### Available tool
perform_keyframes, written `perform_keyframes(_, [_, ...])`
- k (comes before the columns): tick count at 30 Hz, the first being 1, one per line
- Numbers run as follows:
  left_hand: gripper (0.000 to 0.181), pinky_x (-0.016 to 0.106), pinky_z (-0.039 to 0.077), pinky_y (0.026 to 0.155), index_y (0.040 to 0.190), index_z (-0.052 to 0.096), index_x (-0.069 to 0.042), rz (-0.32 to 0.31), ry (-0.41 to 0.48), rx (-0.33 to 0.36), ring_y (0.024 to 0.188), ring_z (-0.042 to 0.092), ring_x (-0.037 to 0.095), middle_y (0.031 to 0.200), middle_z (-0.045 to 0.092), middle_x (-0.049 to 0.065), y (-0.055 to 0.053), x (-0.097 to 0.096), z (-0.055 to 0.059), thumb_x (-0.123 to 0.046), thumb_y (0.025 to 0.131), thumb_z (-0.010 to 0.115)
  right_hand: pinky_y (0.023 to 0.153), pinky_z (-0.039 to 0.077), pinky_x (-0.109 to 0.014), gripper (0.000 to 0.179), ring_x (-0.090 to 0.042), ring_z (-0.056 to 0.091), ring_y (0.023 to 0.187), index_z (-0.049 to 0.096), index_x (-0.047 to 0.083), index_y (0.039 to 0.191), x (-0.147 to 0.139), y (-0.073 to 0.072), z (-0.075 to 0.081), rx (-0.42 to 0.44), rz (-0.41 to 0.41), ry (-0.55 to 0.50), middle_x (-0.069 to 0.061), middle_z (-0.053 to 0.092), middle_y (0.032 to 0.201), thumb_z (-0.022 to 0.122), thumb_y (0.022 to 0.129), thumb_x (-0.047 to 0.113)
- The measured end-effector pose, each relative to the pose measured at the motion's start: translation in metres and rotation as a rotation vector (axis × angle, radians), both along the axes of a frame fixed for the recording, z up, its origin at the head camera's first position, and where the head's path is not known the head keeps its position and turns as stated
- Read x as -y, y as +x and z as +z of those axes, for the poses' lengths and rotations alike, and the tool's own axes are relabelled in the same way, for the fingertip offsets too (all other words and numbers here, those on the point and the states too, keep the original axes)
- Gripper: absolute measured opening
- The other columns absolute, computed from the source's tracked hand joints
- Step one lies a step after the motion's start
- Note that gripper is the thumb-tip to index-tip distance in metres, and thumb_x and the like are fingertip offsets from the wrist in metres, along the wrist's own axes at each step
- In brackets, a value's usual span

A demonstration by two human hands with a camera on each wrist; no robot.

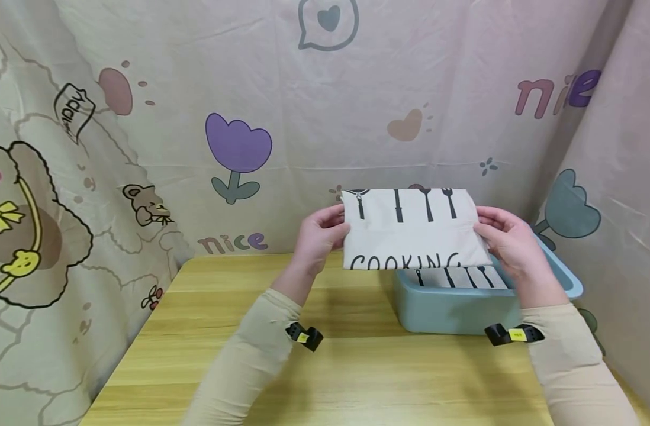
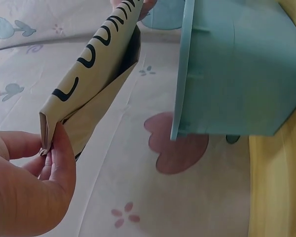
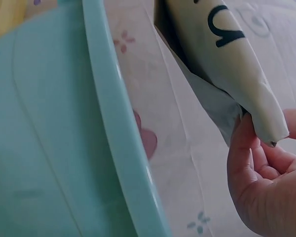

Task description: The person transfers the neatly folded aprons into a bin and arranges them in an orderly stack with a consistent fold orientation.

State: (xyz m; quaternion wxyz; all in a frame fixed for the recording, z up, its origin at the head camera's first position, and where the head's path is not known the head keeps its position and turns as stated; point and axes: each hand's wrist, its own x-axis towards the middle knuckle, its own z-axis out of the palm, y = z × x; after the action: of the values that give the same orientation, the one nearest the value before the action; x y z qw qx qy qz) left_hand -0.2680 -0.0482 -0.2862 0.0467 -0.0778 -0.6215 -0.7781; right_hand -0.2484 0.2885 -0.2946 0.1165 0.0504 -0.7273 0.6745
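A folded white cloth (image 1: 410, 231), printed with black utensils and the word COOKING, is held up at both ends above the table. My left hand (image 1: 321, 236) pinches its left edge between thumb and fingers; in the left wrist view the folded layers show at that hand (image 2: 34, 182). At the opposite edge my right hand (image 1: 508, 242) pinches the cloth the same way, its grip also seen in the right wrist view. Below and behind the cloth stands a blue-green plastic bin (image 1: 458, 313). Inside it lies another white cloth (image 1: 458, 277) with similar black utensils, partly hidden.
The bin stands at the right of a light wooden table (image 1: 224, 331), its right rim close to the curtain. Printed curtain fabric (image 1: 303, 106) hangs behind the table and on both sides. Black straps with small cameras sit on both wrists.
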Motion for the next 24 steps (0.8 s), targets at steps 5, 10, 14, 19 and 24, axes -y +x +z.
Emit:
perform_keyframes(5, [0.043,0.028,0.058,0.065,0.127,0.065,0.002,-0.006,-0.005,0.015,0.085,0.062,0.018,0.099,0.065,0.012,-0.004,-0.022,0.002,0.014,0.085,0.064,0.069,0.055,-0.017,0.022,-0.006,0.06,0.082,0.063,0.028,0.112,-0.022,-0.001,-0.002,0.011,0.019,-0.021,0.007,0.06,0.101,0.064,0.097,0.013])
perform_keyframes(10, [0.041,0.03,0.059,0.066,0.126,0.065,0.003,-0.012,-0.021,0.019,0.084,0.064,0.018,0.103,0.068,0.016,-0.009,-0.044,0.002,0.013,0.086,0.065,0.068,0.055,-0.017,0.021,-0.005,0.062,0.079,0.064,0.029,0.111,-0.04,-0.001,-0.001,0.046,0.001,-0.046,0.011,0.063,0.096,0.064,0.097,0.014])
perform_keyframes(14, [0.039,0.033,0.059,0.068,0.124,0.066,0.003,-0.016,-0.044,0.023,0.083,0.065,0.018,0.103,0.069,0.016,-0.011,-0.06,-0.001,0.012,0.086,0.066,0.066,0.055,-0.017,0.019,-0.004,0.063,0.077,0.064,0.029,0.11,-0.055,-0.004,-0.001,0.073,-0.023,-0.016,0.014,0.065,0.093,0.065,0.097,0.016])
perform_keyframes(19, [0.04,0.036,0.06,0.071,0.124,0.066,0.003,-0.012,-0.069,0.049,0.082,0.066,0.018,0.1,0.069,0.013,-0.013,-0.076,-0.005,0.011,0.085,0.067,0.065,0.055,-0.018,0.018,-0.003,0.061,0.076,0.062,0.035,0.108,-0.07,-0.006,-0.004,0.12,-0.076,0.11,0.019,0.064,0.091,0.064,0.097,0.021])
perform_keyframes(24, [0.04,0.032,0.059,0.067,0.124,0.067,0.002,0.004,-0.139,0.067,0.082,0.066,0.017,0.098,0.069,0.012,-0.015,-0.088,-0.01,0.009,0.085,0.069,0.063,0.054,-0.019,0.019,-0.003,0.059,0.074,0.06,0.038,0.105,-0.082,-0.008,-0.009,0.15,-0.1,0.209,0.022,0.062,0.088,0.06,0.1,0.02])
